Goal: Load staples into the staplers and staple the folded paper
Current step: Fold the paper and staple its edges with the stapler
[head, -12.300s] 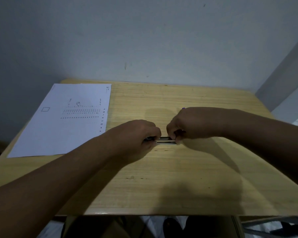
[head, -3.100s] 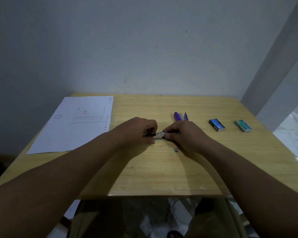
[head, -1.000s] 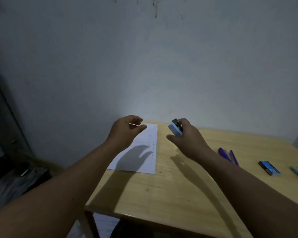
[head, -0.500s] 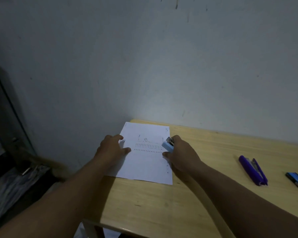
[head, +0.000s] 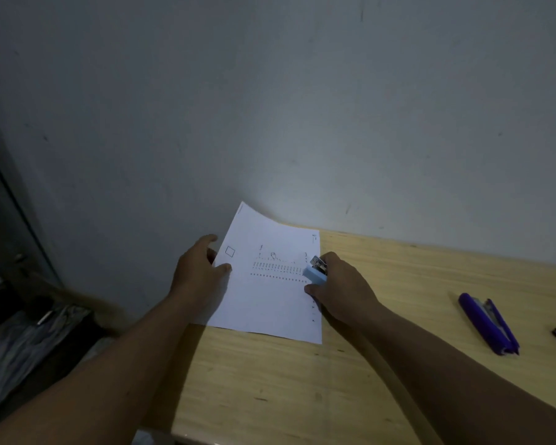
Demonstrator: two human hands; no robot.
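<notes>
A wooden table (head: pixel 398 316) carries a printed paper (head: pixel 270 300) at its far left corner. The left hand (head: pixel 199 271) pinches the sheet's lifted left edge. The right hand (head: pixel 341 284) grips a light-blue stapler (head: pixel 315 273) at the paper's right edge. A purple stapler (head: pixel 485 322) lies well apart, rightward.

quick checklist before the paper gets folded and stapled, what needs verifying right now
1. Left hand has the paper by its left edge: ok.
2. Right hand grips the light blue stapler: ok.
3. Paper folded: not ok, it is a single sheet, its far left corner lifted.
4. Stapler loaded: cannot tell.
5. Paper between the stapler's halves: cannot tell.
6. Purple stapler out of the way on the table: ok.
</notes>
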